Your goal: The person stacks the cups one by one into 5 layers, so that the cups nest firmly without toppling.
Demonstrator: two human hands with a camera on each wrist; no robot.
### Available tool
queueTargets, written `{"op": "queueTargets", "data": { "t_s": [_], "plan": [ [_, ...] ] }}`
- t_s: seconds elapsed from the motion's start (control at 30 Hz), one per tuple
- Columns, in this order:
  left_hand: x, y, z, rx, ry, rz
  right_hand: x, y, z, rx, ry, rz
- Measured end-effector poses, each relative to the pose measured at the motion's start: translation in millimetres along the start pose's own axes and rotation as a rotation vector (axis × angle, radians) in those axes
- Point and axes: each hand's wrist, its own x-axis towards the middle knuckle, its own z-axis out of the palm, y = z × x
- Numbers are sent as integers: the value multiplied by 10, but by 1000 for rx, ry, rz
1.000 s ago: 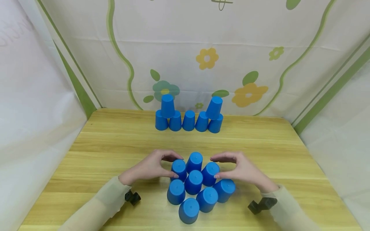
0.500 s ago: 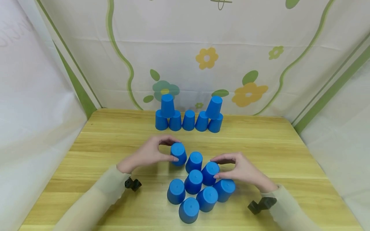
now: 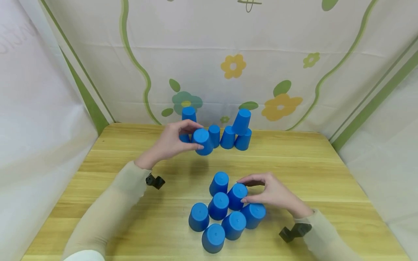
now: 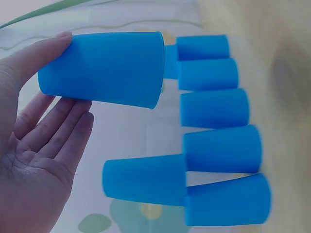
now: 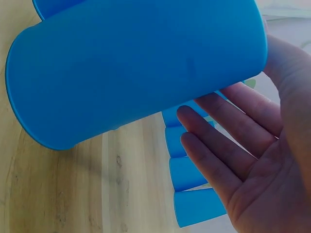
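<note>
My left hand (image 3: 171, 143) pinches an upside-down blue plastic cup (image 3: 203, 142) between thumb and fingers. That cup is off the table, in front of the back row, and hides part of it. In the left wrist view the held cup (image 4: 104, 68) is level with the upper cups, apart from the row. My right hand (image 3: 272, 192) has thumb and fingers around another upside-down blue cup (image 3: 237, 195) in the near cluster. The right wrist view shows this cup (image 5: 136, 68) large, with the thumb mostly hidden behind it.
Several upside-down blue cups form the back row, with an upper cup (image 3: 188, 114) at left and another upper cup (image 3: 242, 121) at right. Other cups, including a near cup (image 3: 213, 238), stand clustered at the front of the wooden table (image 3: 130, 224). A patterned cloth (image 3: 209, 72) hangs behind.
My left hand has lifted its cup from the left side of the near cluster and carried it away from me towards the back row. The right hand stays at its cup.
</note>
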Motion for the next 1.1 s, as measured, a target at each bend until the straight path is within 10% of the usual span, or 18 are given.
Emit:
{"op": "queueTargets", "data": {
  "t_s": [0.57,0.83,1.1],
  "plan": [
    [856,29,-405,66,88,-139,1,-14,1,-37,-5,-22],
    [979,-197,-404,91,104,-276,-9,-23,25,-36,13,-12],
    [970,-331,-304,88,75,-281,-9,-25,33,-28,20,-15]
  ]
}}
